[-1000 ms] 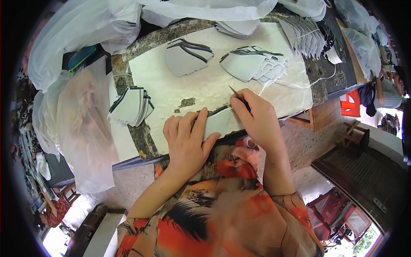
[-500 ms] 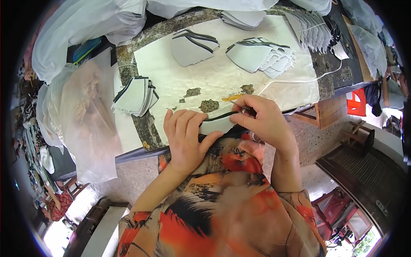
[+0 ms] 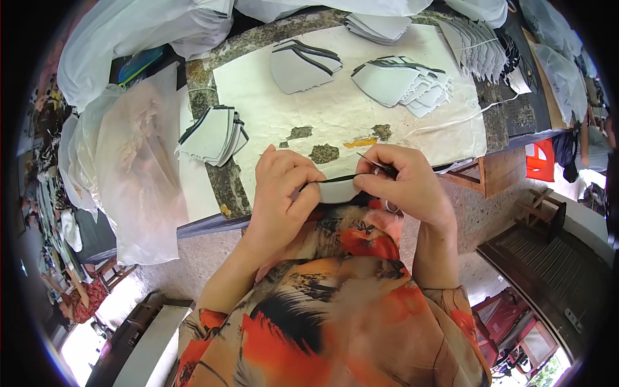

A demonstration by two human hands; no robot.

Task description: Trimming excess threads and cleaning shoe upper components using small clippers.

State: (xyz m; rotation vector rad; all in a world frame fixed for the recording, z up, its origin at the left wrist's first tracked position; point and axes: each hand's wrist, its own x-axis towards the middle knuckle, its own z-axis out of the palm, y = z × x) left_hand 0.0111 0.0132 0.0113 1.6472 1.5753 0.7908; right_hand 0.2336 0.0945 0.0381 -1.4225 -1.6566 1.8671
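Observation:
Close to my body at the table's front edge, a pale fabric panel with a black trimmed edge (image 3: 338, 192) is stretched between my two hands. My left hand (image 3: 282, 193) is closed on its left end, thumb against the bent fingers. At the other end my right hand (image 3: 412, 186) pinches the panel between thumb and finger. A thin, dark pointed tool (image 3: 377, 162) also sticks out of the right hand; its kind is mostly hidden by the fingers. Similar black-edged panels lie beyond in a left stack (image 3: 213, 137), a middle stack (image 3: 302, 69) and a fanned stack (image 3: 393, 84).
The panels rest on a worn pale sheet (image 3: 258, 116) covering the table. Farther back are another panel stack (image 3: 378, 29) and a tied bundle (image 3: 474, 50). Clear plastic bags (image 3: 138, 168) hang over the left side. A white cord (image 3: 461, 119) crosses at right, above a wooden stool (image 3: 493, 174).
My left fingers have curled in from lying spread over the panel to gripping its end. The panel is now bent into a shallow curve. The view has shifted slightly.

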